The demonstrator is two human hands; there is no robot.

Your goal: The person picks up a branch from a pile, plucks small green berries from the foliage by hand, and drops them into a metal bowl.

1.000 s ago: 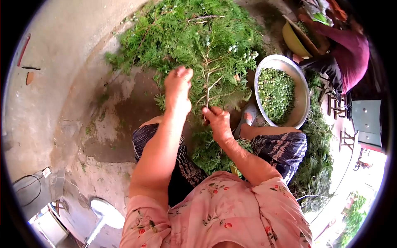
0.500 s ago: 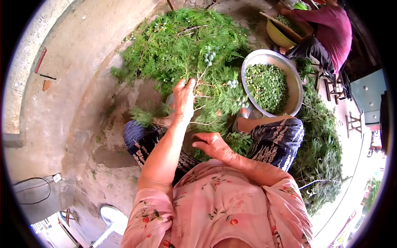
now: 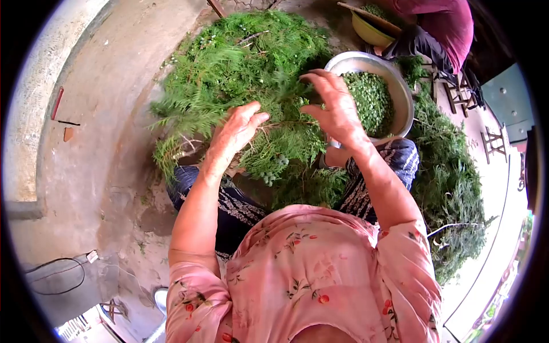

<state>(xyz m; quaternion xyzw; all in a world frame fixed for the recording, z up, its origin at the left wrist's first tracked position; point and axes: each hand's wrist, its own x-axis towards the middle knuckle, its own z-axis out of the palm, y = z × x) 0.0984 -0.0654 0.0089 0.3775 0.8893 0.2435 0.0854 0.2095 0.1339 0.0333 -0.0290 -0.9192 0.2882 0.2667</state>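
Note:
My left hand (image 3: pixel 235 130) is closed around the thin stem of a leafy evergreen branch (image 3: pixel 280 140), which spreads to the right between my knees. Bluish-green berries (image 3: pixel 274 166) hang in a cluster on its lower side. My right hand (image 3: pixel 337 108) is raised at the branch's right end, beside the metal basin, thumb and fingers apart with nothing visible between them. Green berries (image 3: pixel 372 103) fill much of the basin (image 3: pixel 404 94). Beyond my hands lies a large heap of cut evergreen branches (image 3: pixel 240 63).
Another person (image 3: pixel 440 28) sits at the upper right by a yellow basin (image 3: pixel 369 31) with a stick across it. More greenery (image 3: pixel 449 188) lies along the right, near small wooden stools (image 3: pixel 457 94). A concrete ledge (image 3: pixel 51 68) runs along the left.
My right hand has risen from near my lap to beside the basin, its fingers spreading. My left hand has moved slightly left and lower, and the branch has swung from upright to sideways.

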